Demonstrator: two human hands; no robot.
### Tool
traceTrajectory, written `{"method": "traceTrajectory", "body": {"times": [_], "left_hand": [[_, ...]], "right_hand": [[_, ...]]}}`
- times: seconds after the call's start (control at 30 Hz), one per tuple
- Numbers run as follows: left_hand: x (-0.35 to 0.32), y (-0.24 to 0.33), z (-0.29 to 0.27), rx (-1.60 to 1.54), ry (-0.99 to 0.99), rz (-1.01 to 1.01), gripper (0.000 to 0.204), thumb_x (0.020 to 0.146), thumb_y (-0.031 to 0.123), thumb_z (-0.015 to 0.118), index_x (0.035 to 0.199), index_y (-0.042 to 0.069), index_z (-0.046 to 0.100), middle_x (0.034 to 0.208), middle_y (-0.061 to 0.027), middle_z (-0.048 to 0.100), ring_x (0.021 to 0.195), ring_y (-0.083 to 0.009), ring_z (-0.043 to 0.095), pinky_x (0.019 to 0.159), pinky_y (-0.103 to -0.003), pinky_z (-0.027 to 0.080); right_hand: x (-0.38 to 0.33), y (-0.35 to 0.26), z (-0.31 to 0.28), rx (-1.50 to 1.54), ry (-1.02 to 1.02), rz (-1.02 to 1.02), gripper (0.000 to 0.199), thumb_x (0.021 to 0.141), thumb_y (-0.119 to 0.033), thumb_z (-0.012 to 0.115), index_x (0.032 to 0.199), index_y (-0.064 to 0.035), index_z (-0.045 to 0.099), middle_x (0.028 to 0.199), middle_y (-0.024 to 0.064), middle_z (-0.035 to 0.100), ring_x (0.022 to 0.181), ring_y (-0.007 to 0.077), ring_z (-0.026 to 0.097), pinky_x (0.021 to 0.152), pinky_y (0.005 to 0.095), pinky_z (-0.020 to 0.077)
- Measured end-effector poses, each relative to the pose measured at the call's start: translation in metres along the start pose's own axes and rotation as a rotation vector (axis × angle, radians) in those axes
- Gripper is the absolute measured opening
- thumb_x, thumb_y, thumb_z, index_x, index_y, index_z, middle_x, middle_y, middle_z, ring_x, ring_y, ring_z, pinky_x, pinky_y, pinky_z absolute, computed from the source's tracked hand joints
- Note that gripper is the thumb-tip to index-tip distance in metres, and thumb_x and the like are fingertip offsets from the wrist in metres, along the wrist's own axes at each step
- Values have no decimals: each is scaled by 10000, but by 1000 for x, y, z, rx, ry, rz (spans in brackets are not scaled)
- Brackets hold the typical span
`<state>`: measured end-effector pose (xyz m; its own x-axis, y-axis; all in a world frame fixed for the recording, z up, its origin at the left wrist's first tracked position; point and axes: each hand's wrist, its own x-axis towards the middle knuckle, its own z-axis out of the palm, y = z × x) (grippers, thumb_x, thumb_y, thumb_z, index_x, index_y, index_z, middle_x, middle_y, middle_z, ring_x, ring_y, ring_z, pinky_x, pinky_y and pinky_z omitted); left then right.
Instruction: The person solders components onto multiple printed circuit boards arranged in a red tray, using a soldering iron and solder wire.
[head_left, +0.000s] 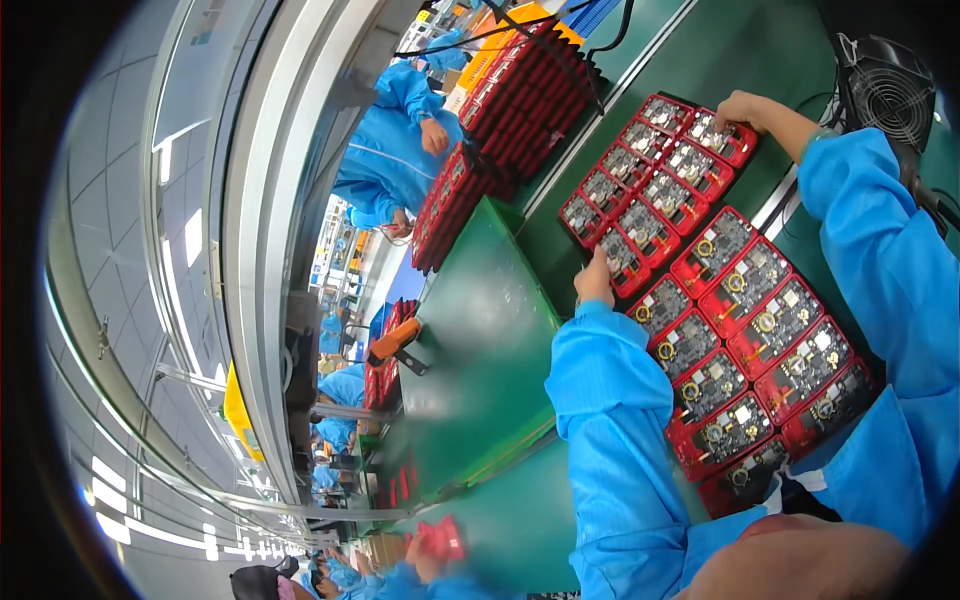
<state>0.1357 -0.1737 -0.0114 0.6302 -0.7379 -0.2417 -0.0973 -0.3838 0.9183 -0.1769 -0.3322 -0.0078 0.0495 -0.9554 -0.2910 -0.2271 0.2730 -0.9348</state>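
Observation:
Both my hands are on a red tray (637, 193) lying on the green work surface, with two rows of dark circuit boards (642, 228) in its slots. My left hand (594, 279) is closed on the tray's near left end. At the opposite far right corner, my right hand (742, 112) grips the edge with bent fingers; its fingertips are partly hidden. Closer to my body, a second red tray (726, 343) of similar boards, several with yellow rings, sits beside the first. My chest and chin hide part of its near end.
A black fan (890, 95) stands at far right. Tall stacks of red trays (525, 105) rise beyond a metal rail. A green panel (530, 270) and an orange-and-black handheld device (393, 342) are to the left. Co-workers in blue (395, 150) work nearby; a blurred red item (437, 540) is below.

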Motion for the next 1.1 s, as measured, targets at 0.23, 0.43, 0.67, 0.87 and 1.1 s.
{"method": "traceTrajectory", "body": {"times": [0.23, 0.43, 0.67, 0.87, 1.1], "left_hand": [[41, -29, -11, 12, 2, -146, 441, 754, 428, 628, 1034, 92, 576, 946, -41, 573, 717, -170, 440, 675, -297, 341], [25, 2, -13, -377, -245, -38, 323, 795, 185, 614, 1040, -15, 548, 965, -116, 610, 830, -227, 609, 749, -335, 505], [-44, 58, -40, -506, -100, 226, 390, 688, 165, 711, 866, -152, 570, 847, -130, 613, 702, -167, 578, 622, -312, 470], [-124, 63, -113, -586, -174, 184, 369, 733, 103, 690, 989, -116, 539, 923, -163, 610, 752, -232, 627, 641, -347, 540], [-224, -12, -230, -527, -45, 107, 325, 821, 168, 591, 1076, -12, 500, 1002, -149, 607, 816, -248, 627, 708, -373, 537]], "right_hand": [[5, -2, 10, 79, -77, -1, 277, 613, 0, 671, 859, 90, 580, 792, 168, 616, 647, 275, 628, 544, 425, 538], [3, -9, -3, 258, -64, -309, 240, 597, -28, 690, 808, 49, 606, 732, 130, 622, 620, 216, 616, 576, 370, 524], [-26, -49, -25, 214, -76, -478, 311, 684, -113, 675, 939, 41, 586, 787, 113, 639, 628, 174, 625, 607, 319, 531], [-86, -57, -4, 211, -248, -478, 359, 733, -161, 648, 1011, 45, 554, 838, 113, 640, 658, 160, 638, 622, 291, 539], [-207, -43, 73, 298, -402, -439, 219, 647, -107, 708, 807, 28, 643, 727, 99, 641, 589, 170, 613, 570, 313, 512]]}}
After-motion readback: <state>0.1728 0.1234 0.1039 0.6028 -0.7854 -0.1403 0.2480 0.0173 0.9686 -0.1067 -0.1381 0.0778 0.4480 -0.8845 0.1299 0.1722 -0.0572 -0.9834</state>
